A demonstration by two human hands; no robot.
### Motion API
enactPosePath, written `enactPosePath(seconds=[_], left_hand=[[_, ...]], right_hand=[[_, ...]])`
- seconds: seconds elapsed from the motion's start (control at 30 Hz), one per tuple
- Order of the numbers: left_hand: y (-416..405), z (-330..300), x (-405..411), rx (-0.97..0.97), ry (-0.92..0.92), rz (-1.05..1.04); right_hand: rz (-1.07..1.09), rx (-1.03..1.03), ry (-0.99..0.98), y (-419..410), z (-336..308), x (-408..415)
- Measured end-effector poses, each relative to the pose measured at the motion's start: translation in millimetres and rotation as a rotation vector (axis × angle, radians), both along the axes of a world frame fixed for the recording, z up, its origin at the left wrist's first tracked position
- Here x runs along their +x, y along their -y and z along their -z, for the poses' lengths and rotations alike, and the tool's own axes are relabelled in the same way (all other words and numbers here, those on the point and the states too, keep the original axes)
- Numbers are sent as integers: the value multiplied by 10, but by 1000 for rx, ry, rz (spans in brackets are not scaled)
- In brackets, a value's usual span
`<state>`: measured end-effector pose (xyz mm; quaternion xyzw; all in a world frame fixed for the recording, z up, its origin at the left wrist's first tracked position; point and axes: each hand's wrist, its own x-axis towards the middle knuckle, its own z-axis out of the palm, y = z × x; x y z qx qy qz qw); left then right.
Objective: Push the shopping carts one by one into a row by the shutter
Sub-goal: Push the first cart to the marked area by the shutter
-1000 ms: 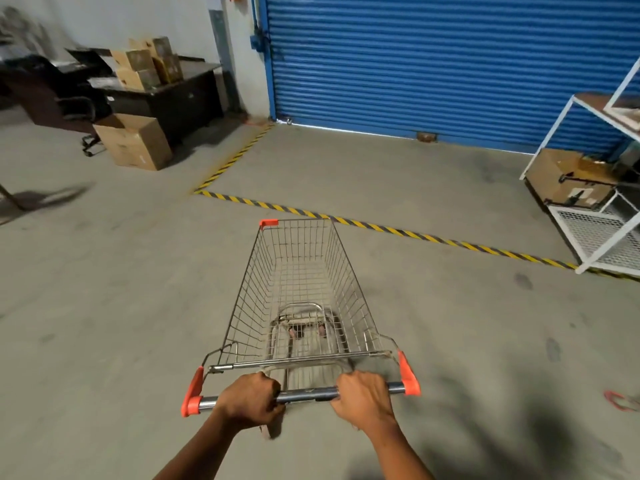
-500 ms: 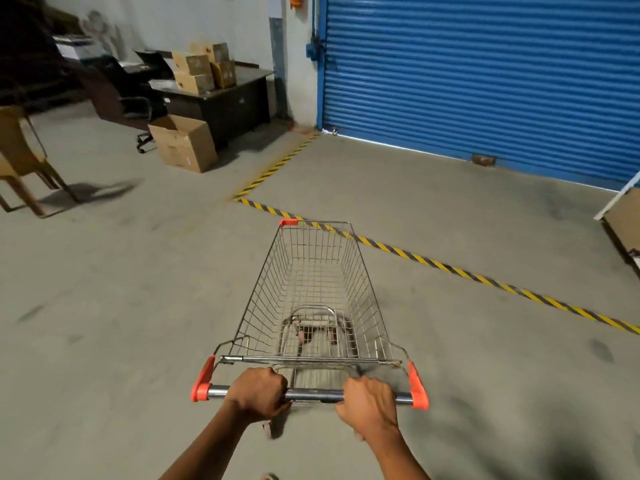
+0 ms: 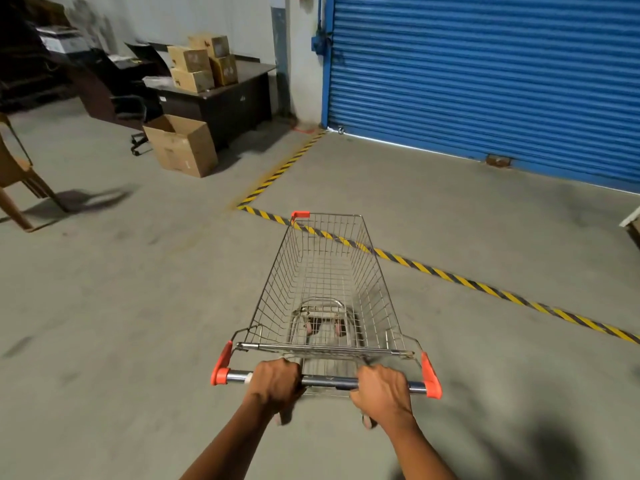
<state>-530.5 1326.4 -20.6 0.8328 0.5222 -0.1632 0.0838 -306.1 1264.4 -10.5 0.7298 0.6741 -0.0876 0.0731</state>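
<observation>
You're on a dull grey concrete floor (image 3: 104, 306) with a ribbed blue shutter (image 3: 485, 81) ahead and black-and-yellow striped tape (image 3: 450, 275) (a bit scuffed) crossing it. The wire shopping cart (image 3: 325, 282) sits right in front of your fingers, its nose over the tape. Your left hand (image 3: 275, 382) and right hand (image 3: 382, 393) both curl tight round the shiny metal handle (image 3: 329, 381), between its orange end caps

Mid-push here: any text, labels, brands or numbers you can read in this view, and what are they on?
None can be read.
Stacked cardboard boxes on the desk: dark marks and pale labels, too blurred to read.
Open cardboard box on the floor: faint print, too small.
Shopping cart, blue shutter: no text visible.
</observation>
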Motion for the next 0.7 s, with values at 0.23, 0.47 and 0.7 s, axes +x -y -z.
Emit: enactPosePath(seconds=[0.23, 0.47, 0.7], left_hand=[[-1155, -72, -294, -3, 68, 13], [-2465, -82, -596, -10, 84, 33], [-3754, -119, -855, -9, 75, 60]], right_hand=[[27, -5, 18, -1116, 31, -296], [50, -6, 1, -2373, 48, -604], [86, 3, -19, -3586, 25, -927]])
